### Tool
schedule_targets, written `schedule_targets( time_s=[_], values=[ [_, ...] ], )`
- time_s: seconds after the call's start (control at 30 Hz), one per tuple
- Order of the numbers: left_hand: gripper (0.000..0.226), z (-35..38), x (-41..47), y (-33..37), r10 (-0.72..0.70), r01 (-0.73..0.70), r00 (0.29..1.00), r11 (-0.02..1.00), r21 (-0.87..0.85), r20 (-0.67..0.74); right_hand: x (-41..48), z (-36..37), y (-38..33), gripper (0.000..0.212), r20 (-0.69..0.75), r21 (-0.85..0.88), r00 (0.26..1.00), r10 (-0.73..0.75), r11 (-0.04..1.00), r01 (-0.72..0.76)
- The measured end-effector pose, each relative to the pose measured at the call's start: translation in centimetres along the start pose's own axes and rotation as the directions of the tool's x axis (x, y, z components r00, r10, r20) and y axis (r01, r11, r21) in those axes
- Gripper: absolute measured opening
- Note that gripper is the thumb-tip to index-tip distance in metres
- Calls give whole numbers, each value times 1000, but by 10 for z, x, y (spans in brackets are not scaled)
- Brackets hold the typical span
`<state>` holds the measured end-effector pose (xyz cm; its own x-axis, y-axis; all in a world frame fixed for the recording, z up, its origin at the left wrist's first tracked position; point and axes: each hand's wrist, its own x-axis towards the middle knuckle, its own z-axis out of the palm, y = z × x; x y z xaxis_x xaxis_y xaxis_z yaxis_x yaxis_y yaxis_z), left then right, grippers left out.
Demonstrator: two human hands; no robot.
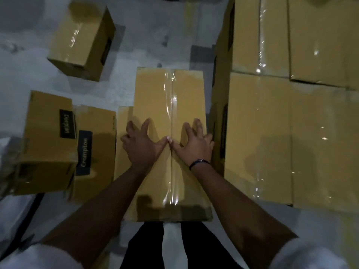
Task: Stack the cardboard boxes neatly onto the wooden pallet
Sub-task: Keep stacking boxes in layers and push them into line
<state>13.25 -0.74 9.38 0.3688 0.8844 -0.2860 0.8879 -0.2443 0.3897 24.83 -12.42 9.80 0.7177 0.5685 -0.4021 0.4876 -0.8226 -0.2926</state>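
Both left hand (142, 147) and right hand (195, 147) rest splayed on taped box (155, 94) beside stacked boxes (272, 133).

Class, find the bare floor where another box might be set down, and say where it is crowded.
Bare floor lies between the lone box, the taped box and the right-hand stack; more lies left of the lone box. Crowded: Crompton boxes sit close against the taped box's left side.

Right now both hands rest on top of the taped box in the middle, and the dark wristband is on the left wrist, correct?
No. In the head view the left hand and right hand do rest on the taped box, but the dark wristband is on the right wrist.
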Motion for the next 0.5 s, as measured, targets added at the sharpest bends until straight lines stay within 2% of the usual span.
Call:
schedule_targets(
  time_s=[0.2, 0.37, 0.5],
  values=[
    [94, -88, -74, 46, 13, -12, 997, 1000, 13, -81, -82, -94, 0, 76, -78, 2, 995, -65, 998, 66],
    [93, -103, -112, 107, 24, -30, 998, 995, -91, -62, -99, -150, 33, 75, -113, -30, 993, -29, 999, 26],
    [90, -103, -126, 156, 136, -136, 991, 981, -137, -5, -98, -192, 72, 86, -137, -39, 990, 37, 998, -43]
  ],
)
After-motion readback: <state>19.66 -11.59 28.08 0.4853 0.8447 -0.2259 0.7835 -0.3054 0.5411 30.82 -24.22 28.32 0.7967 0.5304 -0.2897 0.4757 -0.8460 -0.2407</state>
